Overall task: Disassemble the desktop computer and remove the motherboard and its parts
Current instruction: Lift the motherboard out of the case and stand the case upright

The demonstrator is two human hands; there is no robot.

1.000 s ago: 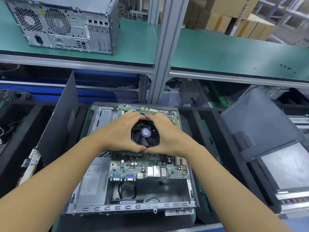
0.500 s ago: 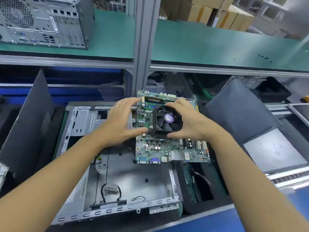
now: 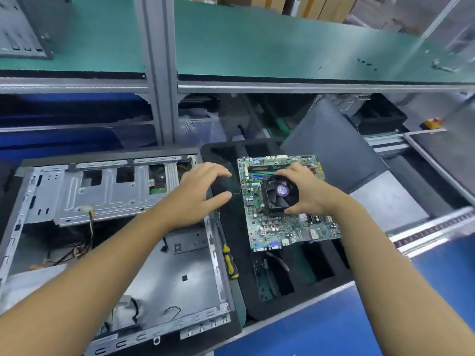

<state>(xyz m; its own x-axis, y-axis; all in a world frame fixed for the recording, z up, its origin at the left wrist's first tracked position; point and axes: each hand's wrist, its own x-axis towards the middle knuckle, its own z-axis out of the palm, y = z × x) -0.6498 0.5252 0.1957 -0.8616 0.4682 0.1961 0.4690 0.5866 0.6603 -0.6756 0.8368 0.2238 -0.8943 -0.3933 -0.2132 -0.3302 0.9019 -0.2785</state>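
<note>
Green and crowded with small parts, the motherboard (image 3: 288, 222) sits right of centre in the frame, over a black foam tray (image 3: 239, 240) with cut-out pockets; whether it rests on the foam or is held just above it is hard to tell from this angle. The right hand (image 3: 312, 192) grips the black cooler fan (image 3: 280, 192) mounted on the board, its fingers curled over the far rim and its thumb on the near one, and a purple label shows at the fan's hub. The left hand (image 3: 198, 194) is open and holds nothing, with fingers spread and loosely bent in the air between the board and the metal computer case (image 3: 180, 273), touching neither. The case lies open in the left half of the frame, its bare floor showing, with a silver drive bracket (image 3: 102, 191) across its far part and loose wires (image 3: 84, 242) along its left side. A yellow and black screwdriver (image 3: 229, 260) lies between the case wall and the foam tray. A grey side panel (image 3: 329, 155) leans behind the board at the right. A green shelf (image 3: 282, 47) runs across the top of the frame, with another computer tower (image 3: 20, 34) standing at its upper left and cardboard boxes (image 3: 308, 6) behind it. The blue worktop (image 3: 334, 330) fills the lower right.
</note>
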